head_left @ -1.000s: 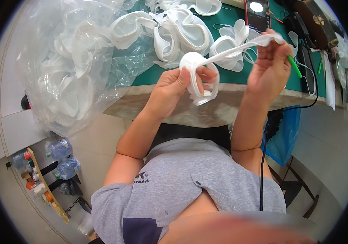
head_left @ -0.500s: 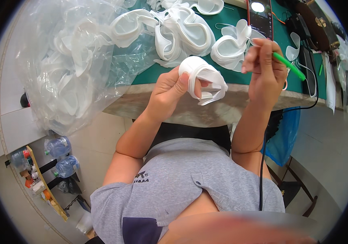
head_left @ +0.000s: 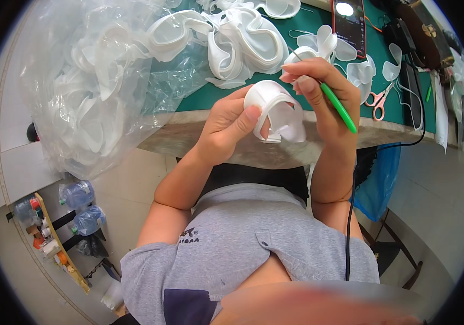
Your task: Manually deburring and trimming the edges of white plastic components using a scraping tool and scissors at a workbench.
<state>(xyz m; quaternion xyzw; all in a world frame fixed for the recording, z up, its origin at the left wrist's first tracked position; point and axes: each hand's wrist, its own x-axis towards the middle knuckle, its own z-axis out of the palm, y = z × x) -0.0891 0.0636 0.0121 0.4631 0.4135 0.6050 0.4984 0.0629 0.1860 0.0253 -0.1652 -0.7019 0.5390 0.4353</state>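
My left hand point(head_left: 225, 127) grips a white curved fabric-like piece point(head_left: 267, 93), thumb outside and some fingers inside its loop. It hangs just in front of the table edge, its open side toward the right. In my right hand point(head_left: 326, 89) is a thin metal-tipped tool with a green handle point(head_left: 340, 111), held like a pen. Its slim shaft points up and left, apart from the white piece; the exact shape of its tip is too small to tell. A pile of similar white looped pieces point(head_left: 248, 40) lies on the green table top beyond my hands.
A clear plastic bag point(head_left: 88, 103) full of white pieces covers the table's left side. Pink-handled scissors point(head_left: 378, 105) lie right of my right hand, a phone point(head_left: 349, 27) behind them. A brown case point(head_left: 424, 30) and black cable sit at the far right.
My right hand has moved left, nearer the white piece, and the green handle now slants more steeply downward. The white piece has turned slightly in my left hand. The scissors have come into full view.
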